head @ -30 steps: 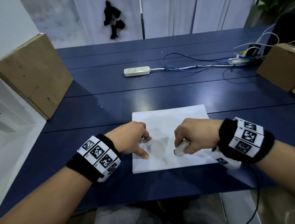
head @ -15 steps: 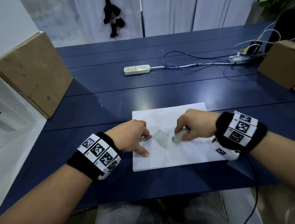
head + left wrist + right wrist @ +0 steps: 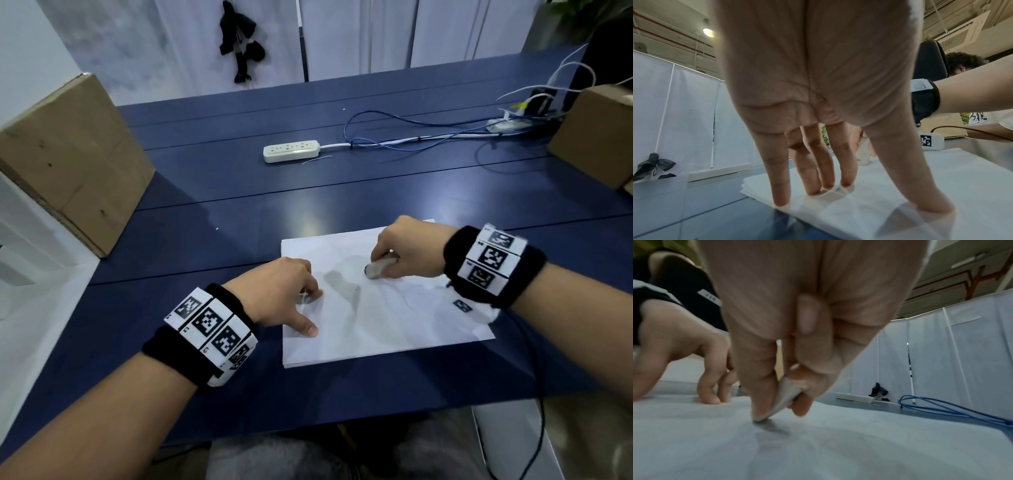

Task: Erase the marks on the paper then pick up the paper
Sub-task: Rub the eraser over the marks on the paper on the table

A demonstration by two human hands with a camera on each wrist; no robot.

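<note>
Your paper [image 3: 394, 318] lies flat on the bench [image 3: 205, 240] at lower centre of the head view, long axis running left to right. Your right hand [image 3: 407, 246], knuckles up, pinches the eraser [image 3: 378, 268] in curled fingers [image 3: 760, 386]; it slants down-left, tip on the sheet beside a grey smudge [image 3: 337, 281]. Your left hand [image 3: 277, 294] arches over the paper's left edge, straight fingers [image 3: 777, 178] spread, tips pressing it down.

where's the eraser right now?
In the head view the eraser is pinched in the right hand, its tip on the paper near the far edge, just right of the grey smudge.
</note>
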